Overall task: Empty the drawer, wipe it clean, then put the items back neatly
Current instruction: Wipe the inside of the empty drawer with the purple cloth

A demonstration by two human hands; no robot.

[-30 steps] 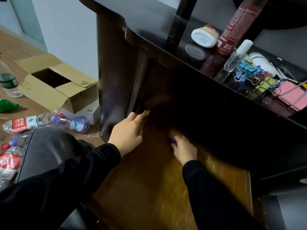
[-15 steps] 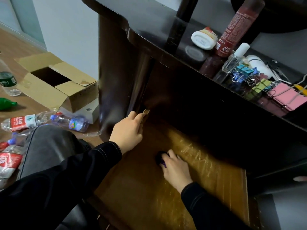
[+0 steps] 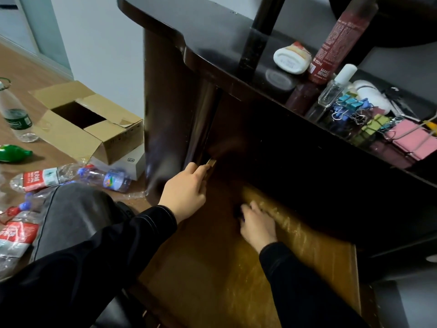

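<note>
Two black sleeves reaching up from the bottom of the frame. Right hand (image 3: 256, 224) low and centre, pressed palm-down on the wooden floor of the pulled-out drawer (image 3: 307, 275), fingers closed over a small dark purple cloth (image 3: 239, 215), mostly hidden and blurred. Left hand (image 3: 185, 190) just left of centre, curled around the drawer's upper left corner, thumb on top, gripping the side edge. Drawer floor bare apart from pale scratch marks. Grey trouser knee (image 3: 71, 216) at lower left. Further up and left, on the floor: crushed plastic bottles (image 3: 71, 176), a green bottle (image 3: 11, 153), an open cardboard box (image 3: 85, 124). Upper right, on the dark desk top (image 3: 212, 34): a red spray bottle (image 3: 333, 41), a white tube (image 3: 292, 58), a clear glass bottle with white cap (image 3: 335, 87), blue binder clips (image 3: 350, 106), a pink binder clip (image 3: 412, 138).
</note>
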